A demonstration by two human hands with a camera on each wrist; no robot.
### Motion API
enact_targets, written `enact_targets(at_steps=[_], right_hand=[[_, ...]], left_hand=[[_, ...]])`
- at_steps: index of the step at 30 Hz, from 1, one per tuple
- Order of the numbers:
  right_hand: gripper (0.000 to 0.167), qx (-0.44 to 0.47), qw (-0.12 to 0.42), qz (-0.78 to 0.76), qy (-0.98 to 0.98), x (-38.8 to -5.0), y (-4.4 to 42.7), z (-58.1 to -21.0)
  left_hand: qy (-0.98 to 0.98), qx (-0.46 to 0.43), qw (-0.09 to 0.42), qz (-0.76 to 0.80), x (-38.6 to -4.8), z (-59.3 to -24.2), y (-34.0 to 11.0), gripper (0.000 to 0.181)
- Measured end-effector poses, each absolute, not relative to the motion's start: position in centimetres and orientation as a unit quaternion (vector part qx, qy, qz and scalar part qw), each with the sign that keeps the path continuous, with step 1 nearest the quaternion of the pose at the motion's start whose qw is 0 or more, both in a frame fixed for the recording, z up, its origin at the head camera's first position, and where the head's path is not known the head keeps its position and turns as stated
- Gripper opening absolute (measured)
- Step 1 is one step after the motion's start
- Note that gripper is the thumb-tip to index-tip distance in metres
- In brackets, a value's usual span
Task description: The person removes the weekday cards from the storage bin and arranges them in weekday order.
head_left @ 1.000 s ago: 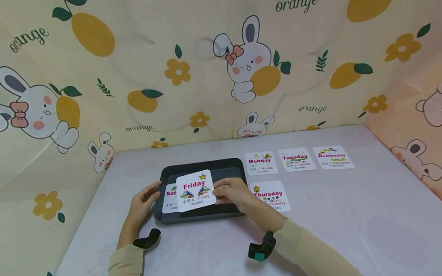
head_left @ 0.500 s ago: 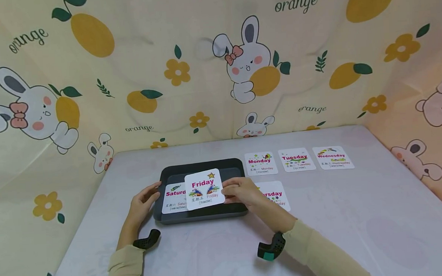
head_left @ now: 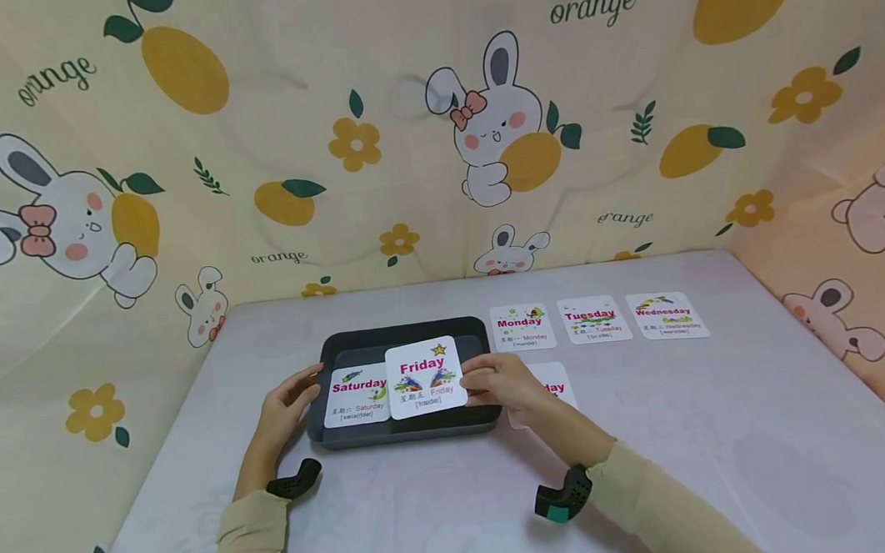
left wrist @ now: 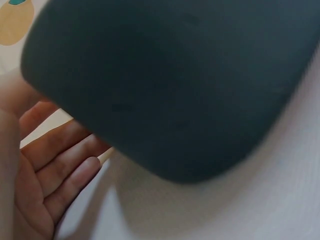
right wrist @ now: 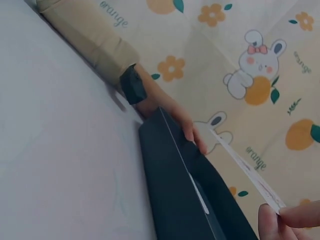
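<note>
My right hand [head_left: 504, 382] pinches the right edge of a white Friday card [head_left: 427, 377], thumb and fingertips on either side of it. In the right wrist view this Friday card [right wrist: 247, 170] is held edge-on above the black tray [right wrist: 172, 185]. A Saturday card [head_left: 356, 398] lies in the left part of the tray [head_left: 401, 433], its right edge meeting the Friday card's left edge in the head view. At the tray's left side my left hand [head_left: 286, 410] rests with fairly straight fingers against the rim; the left wrist view shows those fingers [left wrist: 65, 160] touching the tray's side.
Right of the tray, Monday [head_left: 523, 328], Tuesday [head_left: 593, 320] and Wednesday [head_left: 667, 316] cards lie in a row on the white table [head_left: 721, 429]. Below Monday is another card [head_left: 556, 379], partly covered by my right hand. A printed cloth [head_left: 401, 61] hangs behind.
My right hand has moved to the right with the Friday card, uncovering the Saturday card and covering more of the Thursday card. My left hand and the tray have stayed in place.
</note>
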State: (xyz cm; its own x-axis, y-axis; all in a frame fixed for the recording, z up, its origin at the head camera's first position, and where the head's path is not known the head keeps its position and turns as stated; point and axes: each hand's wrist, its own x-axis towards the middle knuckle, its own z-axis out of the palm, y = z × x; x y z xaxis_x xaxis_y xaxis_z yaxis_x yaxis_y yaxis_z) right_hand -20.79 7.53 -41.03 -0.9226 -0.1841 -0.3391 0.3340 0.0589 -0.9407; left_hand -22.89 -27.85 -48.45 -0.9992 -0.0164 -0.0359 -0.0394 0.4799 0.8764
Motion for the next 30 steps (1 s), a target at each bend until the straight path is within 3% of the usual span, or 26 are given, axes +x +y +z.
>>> enact_targets(at_steps=[30], right_hand=[[0.036, 0.044, 0.184, -0.650, 0.736, -20.6, 12.3, -40.7]], left_hand=[[0.861, -0.025, 0.014, 0.508, -22.9, -48.4, -27.8, 0.048]])
